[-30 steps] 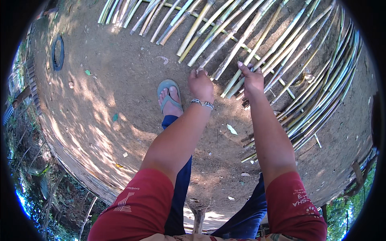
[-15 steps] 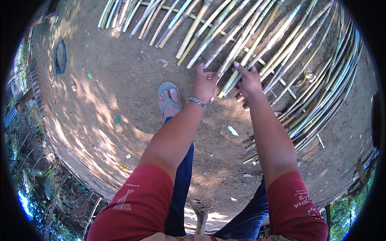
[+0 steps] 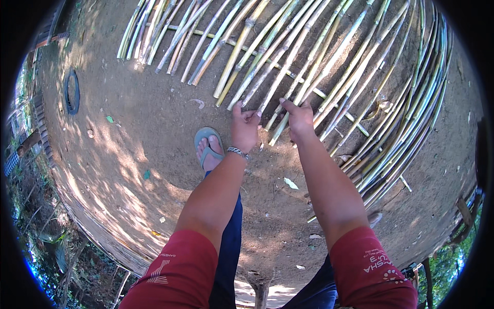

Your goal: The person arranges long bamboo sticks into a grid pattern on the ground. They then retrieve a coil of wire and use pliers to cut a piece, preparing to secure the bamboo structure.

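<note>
Bamboo poles [image 3: 293, 54] side by side on the ground [image 3: 154, 113], near ends at both hands. Left hand [image 3: 244, 129] half-curled, thumb apart; hold unclear. Right hand [image 3: 299, 119]: thumb along a pole, fingers partly hidden, grip unclear. Sandalled foot [image 3: 210, 146] leftward.

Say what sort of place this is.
Probably an outdoor dirt yard: bare soil in dappled sunlight, long cut poles laid out on it, and plants at the edge.

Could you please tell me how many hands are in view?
2: the left hand is at the near ends of the poles, and the right hand is farther right, among them. Some fingers are hidden, but no other hand shows.
</note>
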The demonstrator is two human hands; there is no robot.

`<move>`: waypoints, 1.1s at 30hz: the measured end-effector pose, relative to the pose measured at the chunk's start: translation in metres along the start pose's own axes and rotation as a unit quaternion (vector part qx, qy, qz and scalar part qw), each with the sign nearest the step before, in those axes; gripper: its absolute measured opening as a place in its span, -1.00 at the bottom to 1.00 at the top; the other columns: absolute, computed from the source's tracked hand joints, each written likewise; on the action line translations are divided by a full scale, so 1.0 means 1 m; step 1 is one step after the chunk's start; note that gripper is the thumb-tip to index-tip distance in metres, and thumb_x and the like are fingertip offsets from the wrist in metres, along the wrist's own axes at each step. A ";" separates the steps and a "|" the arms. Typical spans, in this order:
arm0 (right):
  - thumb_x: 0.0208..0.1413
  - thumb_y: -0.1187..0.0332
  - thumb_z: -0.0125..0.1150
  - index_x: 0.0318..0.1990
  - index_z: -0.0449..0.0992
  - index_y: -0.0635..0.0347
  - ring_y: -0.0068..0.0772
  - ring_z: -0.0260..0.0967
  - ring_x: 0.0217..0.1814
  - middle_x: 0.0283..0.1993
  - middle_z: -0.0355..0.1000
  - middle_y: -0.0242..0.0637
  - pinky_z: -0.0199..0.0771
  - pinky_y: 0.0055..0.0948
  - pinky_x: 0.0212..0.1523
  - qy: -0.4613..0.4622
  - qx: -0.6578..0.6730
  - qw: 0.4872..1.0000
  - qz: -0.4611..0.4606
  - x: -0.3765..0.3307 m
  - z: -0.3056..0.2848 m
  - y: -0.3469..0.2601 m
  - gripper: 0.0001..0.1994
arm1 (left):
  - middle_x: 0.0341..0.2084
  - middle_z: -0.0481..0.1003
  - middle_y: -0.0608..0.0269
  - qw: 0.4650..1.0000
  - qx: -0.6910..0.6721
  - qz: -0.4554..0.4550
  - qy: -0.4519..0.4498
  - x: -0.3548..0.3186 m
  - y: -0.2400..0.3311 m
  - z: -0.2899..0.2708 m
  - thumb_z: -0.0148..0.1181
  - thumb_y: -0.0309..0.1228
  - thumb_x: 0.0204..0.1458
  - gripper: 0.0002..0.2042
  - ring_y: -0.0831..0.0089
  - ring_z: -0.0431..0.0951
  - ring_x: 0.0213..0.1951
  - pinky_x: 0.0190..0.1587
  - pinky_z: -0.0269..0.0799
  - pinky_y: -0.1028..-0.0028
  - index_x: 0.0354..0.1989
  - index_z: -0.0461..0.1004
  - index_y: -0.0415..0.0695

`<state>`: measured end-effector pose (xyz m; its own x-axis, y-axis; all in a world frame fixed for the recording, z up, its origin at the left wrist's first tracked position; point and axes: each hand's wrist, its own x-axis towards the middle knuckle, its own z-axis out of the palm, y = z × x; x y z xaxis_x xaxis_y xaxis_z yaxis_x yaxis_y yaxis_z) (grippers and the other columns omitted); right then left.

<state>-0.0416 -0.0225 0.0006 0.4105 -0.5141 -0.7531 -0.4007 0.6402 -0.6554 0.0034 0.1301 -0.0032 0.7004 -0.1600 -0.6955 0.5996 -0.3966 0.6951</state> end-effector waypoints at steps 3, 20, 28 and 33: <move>-0.03 0.35 0.47 0.12 0.26 0.46 -0.31 0.45 -0.14 -0.18 0.49 -0.19 0.39 -0.35 0.05 0.002 -0.084 0.996 0.035 0.007 -0.011 0.005 -0.37 | -0.14 0.54 -0.03 0.998 0.059 0.022 0.004 0.004 0.003 -0.003 0.22 -0.47 0.14 -0.28 0.45 0.56 -0.24 -0.26 0.50 0.51 0.36 -0.10 -0.32; -0.22 -0.03 0.56 0.27 0.04 0.46 0.02 0.44 0.09 0.04 0.42 0.17 0.42 -0.20 0.13 0.134 -0.338 0.931 0.041 -0.032 -0.009 -0.036 0.05 | 0.07 0.37 -0.04 0.844 0.410 0.345 -0.009 -0.057 0.032 0.005 0.18 -0.43 0.07 -0.55 0.02 0.37 0.12 0.17 0.28 0.18 0.16 0.34 -0.22; 0.06 0.13 0.35 0.12 0.22 0.38 -0.08 0.55 -0.07 -0.10 0.50 0.10 0.51 -0.22 -0.04 0.045 -0.303 0.952 0.011 -0.019 -0.038 -0.029 -0.37 | -0.23 0.53 0.01 0.810 0.511 0.281 -0.055 -0.052 0.028 0.043 0.19 -0.38 0.04 -0.77 0.05 0.47 -0.09 0.02 0.32 0.10 -0.16 0.54 -0.20; 0.22 0.35 0.12 0.10 0.29 0.40 -0.28 0.60 -0.30 -0.28 0.54 -0.03 0.53 -0.30 -0.23 0.028 -0.182 0.981 -0.053 -0.010 -0.048 -0.001 -0.62 | -0.32 0.53 -0.01 0.819 0.477 0.319 -0.009 -0.047 0.033 0.049 0.23 -0.36 0.01 -0.78 0.02 0.50 -0.16 -0.05 0.37 0.12 -0.22 0.54 -0.21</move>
<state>-0.0846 -0.0459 0.0062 0.4232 -0.6038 -0.6755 -0.6294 0.3403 -0.6986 -0.0288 0.0805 0.0431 0.7419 -0.6199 -0.2554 -0.4678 -0.7515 0.4652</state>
